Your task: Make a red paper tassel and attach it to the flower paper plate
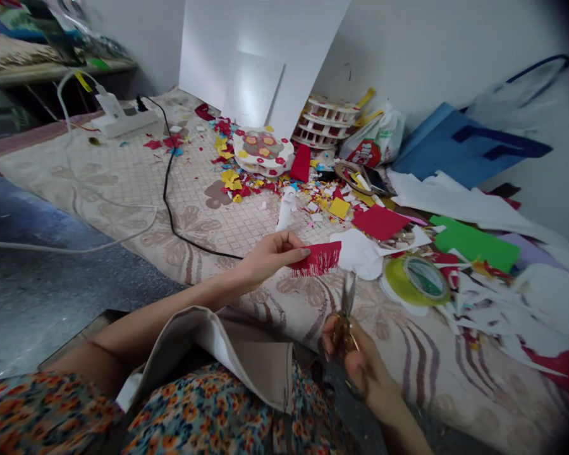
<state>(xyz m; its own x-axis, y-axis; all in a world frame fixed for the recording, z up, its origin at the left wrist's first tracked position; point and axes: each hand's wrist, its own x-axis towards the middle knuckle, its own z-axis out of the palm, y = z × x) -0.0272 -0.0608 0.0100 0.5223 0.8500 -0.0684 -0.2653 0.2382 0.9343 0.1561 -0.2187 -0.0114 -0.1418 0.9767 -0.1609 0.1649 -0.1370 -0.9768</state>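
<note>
Between thumb and fingers, my left hand (275,254) pinches one end of a red paper strip (323,255). Its lower edge is cut into a fine fringe that hangs down. My right hand (358,361) holds a pair of scissors (346,303) by the handles, blades pointing up and slightly parted. The blade tips are just below the right end of the fringe, apart from it. Behind the strip lies a white scalloped paper piece (360,254). A white glue-gun-like object (286,208) stands just beyond my left hand.
A roll of yellow-green tape (420,281) lies to the right among white scraps. Red paper (380,221) and green paper (477,243) are behind it. A black cord (167,183) runs from a power strip (126,123). A decorated white box (263,151) stands farther back amid colourful scraps.
</note>
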